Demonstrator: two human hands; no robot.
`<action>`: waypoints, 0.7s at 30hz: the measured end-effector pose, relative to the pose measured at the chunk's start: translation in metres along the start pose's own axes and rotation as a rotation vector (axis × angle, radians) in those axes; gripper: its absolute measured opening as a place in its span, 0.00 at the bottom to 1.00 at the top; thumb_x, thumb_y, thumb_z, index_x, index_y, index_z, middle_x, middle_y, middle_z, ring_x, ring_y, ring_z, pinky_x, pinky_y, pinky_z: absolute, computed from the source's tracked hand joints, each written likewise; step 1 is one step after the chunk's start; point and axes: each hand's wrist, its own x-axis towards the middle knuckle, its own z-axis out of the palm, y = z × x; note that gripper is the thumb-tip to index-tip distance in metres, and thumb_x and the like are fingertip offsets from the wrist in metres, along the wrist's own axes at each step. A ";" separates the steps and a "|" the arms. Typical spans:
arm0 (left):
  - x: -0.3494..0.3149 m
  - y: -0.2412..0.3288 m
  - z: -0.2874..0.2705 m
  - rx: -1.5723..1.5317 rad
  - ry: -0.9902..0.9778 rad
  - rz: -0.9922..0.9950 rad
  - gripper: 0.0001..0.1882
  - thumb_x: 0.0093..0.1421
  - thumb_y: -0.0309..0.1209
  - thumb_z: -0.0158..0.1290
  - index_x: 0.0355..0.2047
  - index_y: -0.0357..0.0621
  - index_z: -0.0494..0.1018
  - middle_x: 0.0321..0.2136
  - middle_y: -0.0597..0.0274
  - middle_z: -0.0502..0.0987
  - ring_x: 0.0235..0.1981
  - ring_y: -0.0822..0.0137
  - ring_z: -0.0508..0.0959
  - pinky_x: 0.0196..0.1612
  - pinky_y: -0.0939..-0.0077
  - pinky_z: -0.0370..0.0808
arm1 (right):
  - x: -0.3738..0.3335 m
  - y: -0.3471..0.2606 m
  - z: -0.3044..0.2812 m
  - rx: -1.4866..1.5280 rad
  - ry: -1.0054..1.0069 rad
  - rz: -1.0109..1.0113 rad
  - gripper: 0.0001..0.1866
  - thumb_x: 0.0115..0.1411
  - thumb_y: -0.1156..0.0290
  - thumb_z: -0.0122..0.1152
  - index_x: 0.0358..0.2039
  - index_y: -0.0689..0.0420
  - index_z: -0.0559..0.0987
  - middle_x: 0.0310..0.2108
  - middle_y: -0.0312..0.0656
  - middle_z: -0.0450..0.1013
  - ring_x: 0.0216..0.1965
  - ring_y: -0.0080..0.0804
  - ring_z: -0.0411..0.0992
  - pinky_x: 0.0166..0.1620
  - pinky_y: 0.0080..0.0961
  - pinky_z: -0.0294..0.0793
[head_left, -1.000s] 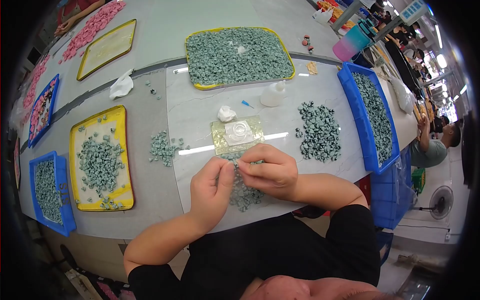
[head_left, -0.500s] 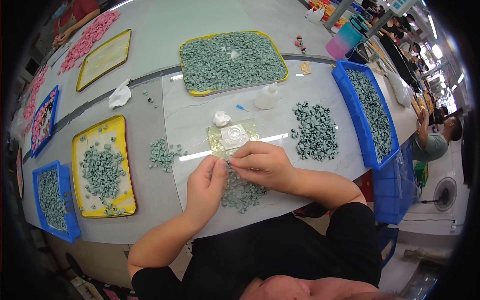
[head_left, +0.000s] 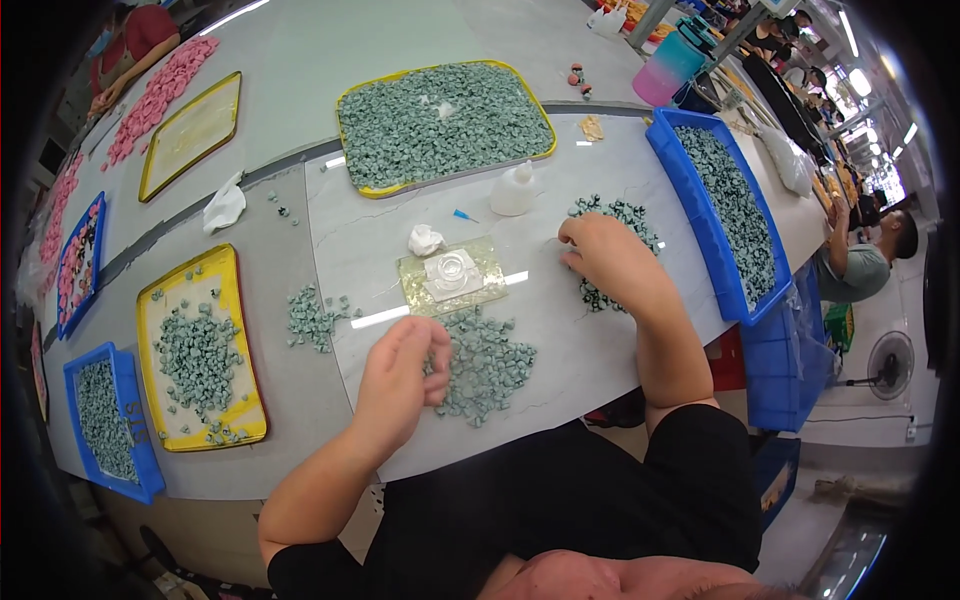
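Note:
My left hand (head_left: 407, 372) hangs loosely curled at the left edge of a pile of small pale-green pieces (head_left: 488, 365), with a gap between its fingers and no piece showing there. Farther right, my right hand (head_left: 612, 255) reaches over a second pile of darker, shinier green pieces (head_left: 640, 222). Its thumb and forefinger are apart at that pile's left edge; the palm hides some pieces. Between the hands, a speckled greenish mat (head_left: 412, 290) carries a white square with a small clear round dish (head_left: 452, 268). A crumpled white tissue (head_left: 425, 239) sits by the mat's far edge.
A white squeeze bottle (head_left: 513, 190) and blue nozzle tip (head_left: 464, 215) are beyond the mat. Yellow-rimmed trays (head_left: 375, 190) (head_left: 255, 400) hold green pieces. Blue crates (head_left: 735, 300) (head_left: 150, 465) stand at both sides. People work nearby.
My hands have separated from their pinch together in front of the mat. The right moved right to the darker pile; the left loosened beside the pale pile. The view shifted slightly.

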 end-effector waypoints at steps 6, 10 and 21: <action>0.005 0.008 -0.011 -0.098 0.015 0.077 0.07 0.62 0.28 0.39 0.37 0.39 0.64 0.24 0.65 0.65 0.17 0.80 0.56 0.17 0.87 0.52 | 0.005 -0.009 0.012 0.059 -0.002 -0.054 0.06 0.47 0.78 0.54 0.28 0.61 0.73 0.27 0.46 0.68 0.32 0.43 0.69 0.37 0.31 0.69; 0.005 0.006 -0.014 -0.130 0.030 0.108 0.07 0.63 0.28 0.39 0.37 0.38 0.64 0.25 0.65 0.66 0.16 0.80 0.56 0.17 0.88 0.52 | 0.006 -0.022 0.017 0.294 0.120 -0.163 0.07 0.46 0.81 0.55 0.29 0.60 0.73 0.27 0.43 0.68 0.32 0.37 0.71 0.37 0.26 0.71; 0.006 0.000 0.033 -0.026 -0.144 -0.005 0.10 0.63 0.32 0.43 0.38 0.37 0.67 0.26 0.65 0.68 0.16 0.81 0.57 0.18 0.88 0.53 | -0.023 -0.056 -0.009 0.601 0.323 -0.738 0.13 0.47 0.78 0.62 0.35 0.58 0.75 0.32 0.40 0.70 0.33 0.35 0.70 0.36 0.25 0.71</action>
